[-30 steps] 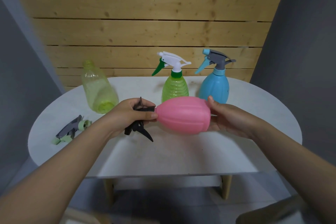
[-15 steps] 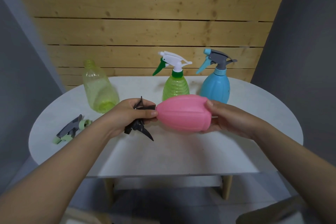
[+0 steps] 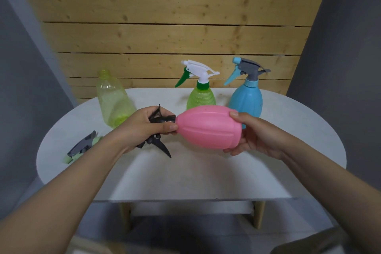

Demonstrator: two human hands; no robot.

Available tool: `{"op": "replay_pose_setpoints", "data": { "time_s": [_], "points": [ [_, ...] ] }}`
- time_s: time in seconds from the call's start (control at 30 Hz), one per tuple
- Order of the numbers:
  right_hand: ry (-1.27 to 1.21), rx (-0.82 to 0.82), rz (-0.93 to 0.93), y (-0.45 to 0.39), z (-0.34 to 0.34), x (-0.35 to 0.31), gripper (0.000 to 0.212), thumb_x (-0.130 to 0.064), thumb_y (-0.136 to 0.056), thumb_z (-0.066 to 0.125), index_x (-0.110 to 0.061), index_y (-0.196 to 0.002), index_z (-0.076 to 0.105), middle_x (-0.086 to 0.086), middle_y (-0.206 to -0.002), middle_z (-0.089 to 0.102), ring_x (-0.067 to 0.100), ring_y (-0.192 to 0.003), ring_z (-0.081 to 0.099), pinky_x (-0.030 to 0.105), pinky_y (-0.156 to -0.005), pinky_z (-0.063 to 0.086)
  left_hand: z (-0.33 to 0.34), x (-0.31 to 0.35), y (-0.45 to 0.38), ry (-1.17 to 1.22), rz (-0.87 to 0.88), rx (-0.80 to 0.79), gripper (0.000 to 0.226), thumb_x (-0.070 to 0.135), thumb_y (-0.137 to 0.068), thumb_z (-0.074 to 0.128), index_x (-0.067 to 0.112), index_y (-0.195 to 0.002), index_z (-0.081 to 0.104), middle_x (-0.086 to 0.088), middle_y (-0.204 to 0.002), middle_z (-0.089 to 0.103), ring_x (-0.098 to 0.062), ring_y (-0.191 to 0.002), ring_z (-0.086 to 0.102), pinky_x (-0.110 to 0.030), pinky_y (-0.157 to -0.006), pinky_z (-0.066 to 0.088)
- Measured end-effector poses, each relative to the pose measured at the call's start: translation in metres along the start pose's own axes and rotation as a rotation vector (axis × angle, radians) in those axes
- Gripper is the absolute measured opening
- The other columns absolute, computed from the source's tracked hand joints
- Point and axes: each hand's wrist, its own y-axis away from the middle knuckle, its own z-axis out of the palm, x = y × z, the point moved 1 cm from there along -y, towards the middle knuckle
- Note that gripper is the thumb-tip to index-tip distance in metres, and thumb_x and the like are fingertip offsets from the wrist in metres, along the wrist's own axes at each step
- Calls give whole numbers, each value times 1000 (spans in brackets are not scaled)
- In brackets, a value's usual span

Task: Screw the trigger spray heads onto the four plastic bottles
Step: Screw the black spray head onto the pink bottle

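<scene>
The left hand (image 3: 142,128) was curled round a black trigger spray head (image 3: 157,132), thumb and fingertips pinching its collar where it met the neck of the pink bottle (image 3: 208,128). The right hand (image 3: 253,136) gripped that bottle by its base, thumb on top and fingers underneath, so the bottle lay on its side in the air above the white table (image 3: 195,175), neck pointing to the person's left. The bottle was opaque pink, bulbous and ribbed lengthwise; the black head's trigger lever hung down below the left hand, and I could not tell how far the collar was threaded on.

Just behind the pink bottle stood a ribbed green bottle (image 3: 201,98) with a white and green spray head (image 3: 196,71) fitted, its lower part hidden by the pink one. Beside it stood a blue bottle (image 3: 246,99) wearing a grey and light blue spray head (image 3: 246,69), its foot covered by the right thumb. Further left stood an open yellow-green clear bottle (image 3: 113,99), partly behind the left hand. A loose grey and pale green spray head (image 3: 82,147) lay on the table near its left edge. A wooden plank wall (image 3: 175,27) stood behind.
</scene>
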Motion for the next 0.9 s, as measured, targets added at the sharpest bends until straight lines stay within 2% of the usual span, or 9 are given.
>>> {"op": "replay_pose_setpoints", "data": {
  "time_s": [0.13,0.23,0.33,0.5,0.6,0.7,0.77,0.83,0.9],
  "points": [
    [-142,-54,36,1,6,1,63,-44,-69,68,-14,-122,53,27,-98,69,42,-84,69,40,-68,60,-3,8,2,253,-7,-21,43,33,-69,68,4,-100,66,-13,-93,71,-20,-78,70,-27,-68,55],
    [-295,-82,8,-1,16,2,93,-44,-47,87,-16,-126,47,25,-97,70,44,-88,68,38,-65,59,-11,14,4,618,-71,-3,45,38,-74,56,7,-106,62,-11,-96,74,-27,-88,71,-32,-70,58],
    [-460,-138,-19,-5,36,6,95,-38,-46,90,-18,-127,45,26,-103,69,46,-97,66,40,-70,59,-15,18,8,793,-43,16,55,44,-74,57,7,-114,59,-9,-108,71,-23,-103,67,-34,-80,56],
    [-499,-188,-99,-17,76,10,98,-34,-48,90,-19,-130,39,15,-115,67,37,-105,65,39,-83,57,0,16,17,386,-30,0,71,54,-64,72,21,-124,53,0,-109,68,-18,-98,67,-36,-79,56],
    [-521,-154,-129,-26,96,10,101,-26,-52,86,-21,-135,29,15,-130,52,34,-110,63,38,-85,56,6,13,18,360,-51,94,76,47,-63,71,25,-130,43,-5,-122,61,-23,-106,63,-36,-79,57],
    [-437,-100,-139,-38,109,10,80,-14,-70,70,-19,-135,24,9,-127,54,29,-115,59,34,-84,57,1,12,13,369,-56,178,80,42,-60,74,24,-130,40,-5,-120,59,-21,-103,62,-30,-71,58],
    [-332,-36,-132,-46,111,9,63,-9,-83,63,-16,-133,26,11,-129,56,27,-116,59,34,-87,55,-6,9,5,284,-75,272,84,36,-61,79,21,-133,38,-4,-121,57,-23,-105,59,-36,-80,58],
    [-248,78,-115,-54,110,10,57,-9,-84,64,-14,-131,32,14,-120,59,26,-105,62,37,-88,53,-13,4,-4,127,-63,375,83,30,-62,82,22,-133,38,-1,-121,55,-22,-107,56,-41,-87,54],
    [-169,225,-108,-60,108,12,50,-9,-83,66,-9,-126,40,14,-104,60,23,-90,63,41,-86,55,-17,0,-12,-2,-24,416,84,27,-61,83,25,-132,38,4,-118,53,-19,-104,53,-37,-82,52]
  ]
}}
